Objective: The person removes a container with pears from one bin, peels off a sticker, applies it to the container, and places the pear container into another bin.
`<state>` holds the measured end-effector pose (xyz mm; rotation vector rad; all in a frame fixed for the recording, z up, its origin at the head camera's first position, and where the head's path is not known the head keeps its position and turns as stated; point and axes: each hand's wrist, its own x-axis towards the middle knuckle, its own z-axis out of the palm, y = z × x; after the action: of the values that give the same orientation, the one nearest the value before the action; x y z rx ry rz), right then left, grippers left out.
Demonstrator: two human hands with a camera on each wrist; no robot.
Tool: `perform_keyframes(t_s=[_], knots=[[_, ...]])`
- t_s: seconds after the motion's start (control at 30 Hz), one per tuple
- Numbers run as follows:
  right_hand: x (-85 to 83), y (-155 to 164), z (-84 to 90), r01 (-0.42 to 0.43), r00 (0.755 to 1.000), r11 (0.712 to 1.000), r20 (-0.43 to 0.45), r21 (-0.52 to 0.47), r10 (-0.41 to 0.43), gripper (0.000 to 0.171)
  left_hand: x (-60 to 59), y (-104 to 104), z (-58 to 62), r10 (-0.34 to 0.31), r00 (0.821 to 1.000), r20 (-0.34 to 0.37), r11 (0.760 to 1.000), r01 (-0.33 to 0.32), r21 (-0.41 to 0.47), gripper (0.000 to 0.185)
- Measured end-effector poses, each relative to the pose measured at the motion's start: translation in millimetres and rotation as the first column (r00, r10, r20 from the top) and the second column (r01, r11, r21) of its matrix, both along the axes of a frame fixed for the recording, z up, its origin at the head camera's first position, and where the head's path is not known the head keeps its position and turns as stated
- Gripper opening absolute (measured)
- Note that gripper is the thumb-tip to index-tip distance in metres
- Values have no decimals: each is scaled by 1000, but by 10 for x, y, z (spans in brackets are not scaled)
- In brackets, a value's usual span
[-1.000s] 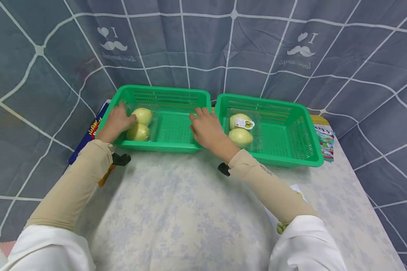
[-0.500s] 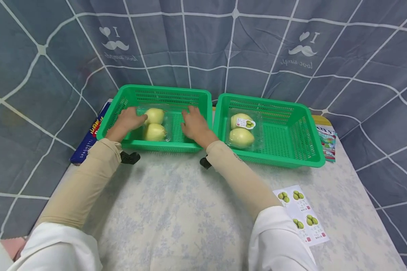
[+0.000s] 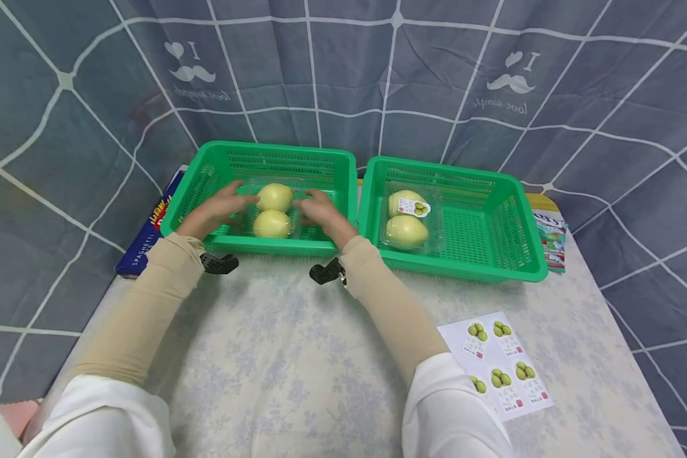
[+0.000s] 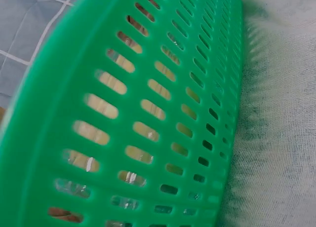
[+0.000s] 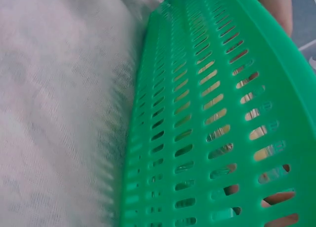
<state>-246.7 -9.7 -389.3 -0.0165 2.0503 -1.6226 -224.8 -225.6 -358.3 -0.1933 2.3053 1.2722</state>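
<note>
A clear plastic box [image 3: 295, 236] holding two pale yellow oval fruits [image 3: 272, 224] sits in the left green basket [image 3: 263, 245]. My left hand [image 3: 220, 207] is at the box's left side, fingers extended. Opposite it, my right hand [image 3: 320, 210] is at the right side, fingers reaching along the edge. In the left wrist view the slotted basket wall [image 4: 158, 113] covers most of the fruit and hand. Through the slots of the basket wall [image 5: 197, 108] in the right wrist view, parts of the fruit and of my hand show.
Right of it stands a second green basket [image 3: 475, 273] with another clear box of two fruits [image 3: 406, 231], bearing a fruit label [image 3: 414, 207]. A sheet of fruit stickers [image 3: 498, 366] lies on the cloth-covered table [image 3: 286, 356]. A spaghetti box [image 3: 143, 248] and a colourful packet [image 3: 551, 240] flank the baskets.
The clear box with its fruits has shifted right within the left basket, along with my left hand. My right hand has moved left into that basket, and the sticker sheet has come into view.
</note>
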Motion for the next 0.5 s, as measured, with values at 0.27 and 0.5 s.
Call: perform_keyframes(t_s=[0.27, 0.5], knots=[[94, -5, 121, 0, 1000, 1000, 17, -13, 0, 66, -2, 16, 16, 6, 1000, 20, 1000, -6, 4, 87], [67, 9, 114, -4, 1000, 1000, 20, -4, 4, 67, -1, 24, 14, 8, 1000, 26, 1000, -8, 20, 86]])
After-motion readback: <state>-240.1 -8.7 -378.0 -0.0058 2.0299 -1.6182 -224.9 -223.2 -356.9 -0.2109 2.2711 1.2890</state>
